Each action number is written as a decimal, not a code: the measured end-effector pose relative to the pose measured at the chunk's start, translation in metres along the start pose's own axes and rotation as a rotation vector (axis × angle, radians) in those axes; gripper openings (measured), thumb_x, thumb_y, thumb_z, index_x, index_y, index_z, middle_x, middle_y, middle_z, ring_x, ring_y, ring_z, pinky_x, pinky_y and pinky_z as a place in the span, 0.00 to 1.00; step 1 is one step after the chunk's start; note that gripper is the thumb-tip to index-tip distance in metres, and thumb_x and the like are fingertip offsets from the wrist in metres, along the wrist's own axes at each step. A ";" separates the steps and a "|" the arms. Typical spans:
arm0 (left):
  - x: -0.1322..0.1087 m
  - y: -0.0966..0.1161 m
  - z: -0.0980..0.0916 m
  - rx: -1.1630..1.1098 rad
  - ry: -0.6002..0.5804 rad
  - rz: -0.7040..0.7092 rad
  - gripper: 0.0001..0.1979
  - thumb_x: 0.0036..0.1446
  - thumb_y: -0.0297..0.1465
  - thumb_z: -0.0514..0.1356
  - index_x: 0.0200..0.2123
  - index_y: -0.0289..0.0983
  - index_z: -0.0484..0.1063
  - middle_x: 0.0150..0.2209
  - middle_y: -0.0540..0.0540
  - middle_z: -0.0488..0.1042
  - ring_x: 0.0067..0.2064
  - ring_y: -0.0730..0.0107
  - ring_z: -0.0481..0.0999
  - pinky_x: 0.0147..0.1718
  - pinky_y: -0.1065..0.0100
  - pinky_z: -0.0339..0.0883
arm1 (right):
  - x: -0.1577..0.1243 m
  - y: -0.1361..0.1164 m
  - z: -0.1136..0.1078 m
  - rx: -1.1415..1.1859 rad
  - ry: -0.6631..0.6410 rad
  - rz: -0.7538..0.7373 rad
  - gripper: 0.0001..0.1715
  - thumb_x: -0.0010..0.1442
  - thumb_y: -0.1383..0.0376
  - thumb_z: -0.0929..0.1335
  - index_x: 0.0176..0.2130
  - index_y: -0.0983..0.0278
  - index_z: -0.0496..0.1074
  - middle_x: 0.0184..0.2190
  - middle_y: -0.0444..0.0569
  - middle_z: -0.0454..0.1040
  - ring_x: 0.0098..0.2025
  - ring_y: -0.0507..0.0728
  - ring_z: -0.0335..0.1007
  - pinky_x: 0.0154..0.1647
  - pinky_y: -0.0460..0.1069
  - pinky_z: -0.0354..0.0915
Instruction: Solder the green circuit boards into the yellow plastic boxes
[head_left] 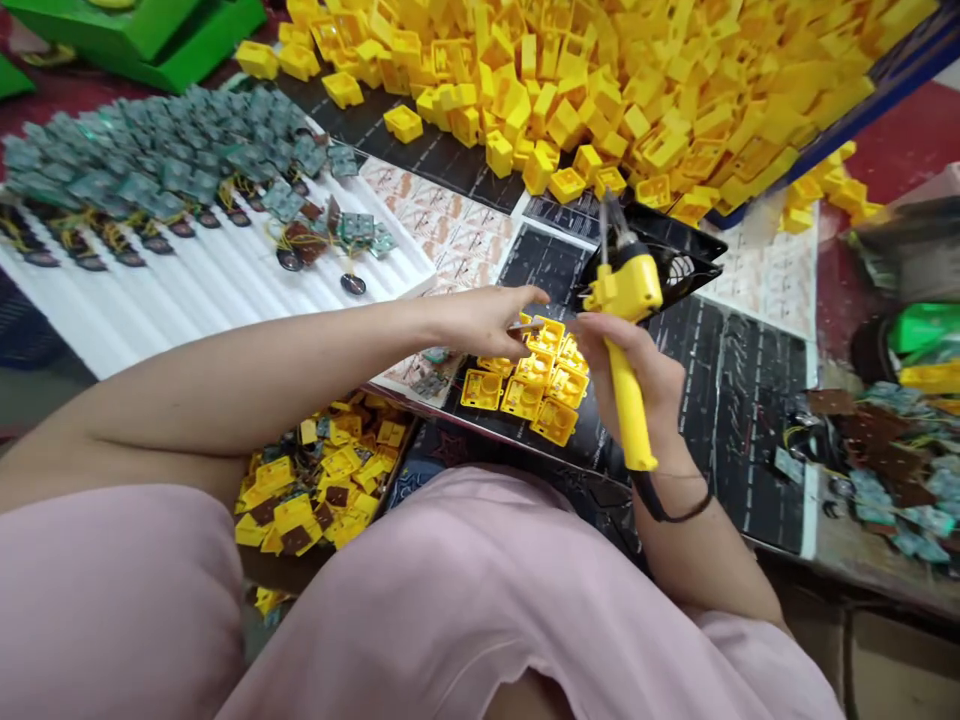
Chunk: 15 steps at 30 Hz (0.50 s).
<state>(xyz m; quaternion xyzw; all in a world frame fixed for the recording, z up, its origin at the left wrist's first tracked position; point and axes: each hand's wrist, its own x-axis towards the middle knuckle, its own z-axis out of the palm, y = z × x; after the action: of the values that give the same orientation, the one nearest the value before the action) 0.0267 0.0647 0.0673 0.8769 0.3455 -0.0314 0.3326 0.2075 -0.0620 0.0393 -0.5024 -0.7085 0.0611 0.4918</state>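
Observation:
My right hand (637,375) is wrapped round the handle of a yellow soldering iron (626,330), its body tilted up and its black cord trailing past my wrist. My left hand (487,318) is pinched over a small group of yellow plastic housings (529,385) on the dark mat, with a thin metal piece at the fingertips that I cannot make out. The two hands sit close together above the housings.
A big heap of yellow housings (600,80) fills the back. Several small circuit boards with wires (150,180) lie on a white corrugated sheet (187,300) at left. A box of assembled yellow parts (322,485) sits below the table. A black fan (675,262) stands behind the iron; loose boards clutter the right.

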 end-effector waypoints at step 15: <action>-0.047 -0.065 0.011 0.062 0.241 0.116 0.16 0.58 0.36 0.66 0.50 0.40 0.81 0.58 0.45 0.78 0.62 0.53 0.76 0.66 0.52 0.65 | -0.001 0.003 0.024 -0.079 0.136 -0.101 0.13 0.66 0.67 0.72 0.50 0.54 0.73 0.42 0.40 0.83 0.40 0.53 0.83 0.47 0.46 0.79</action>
<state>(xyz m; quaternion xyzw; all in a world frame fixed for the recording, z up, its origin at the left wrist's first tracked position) -0.0477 0.0655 0.0357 0.9028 0.3305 0.0827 0.2626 0.1919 -0.0518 0.0246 -0.4880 -0.6998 -0.0258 0.5211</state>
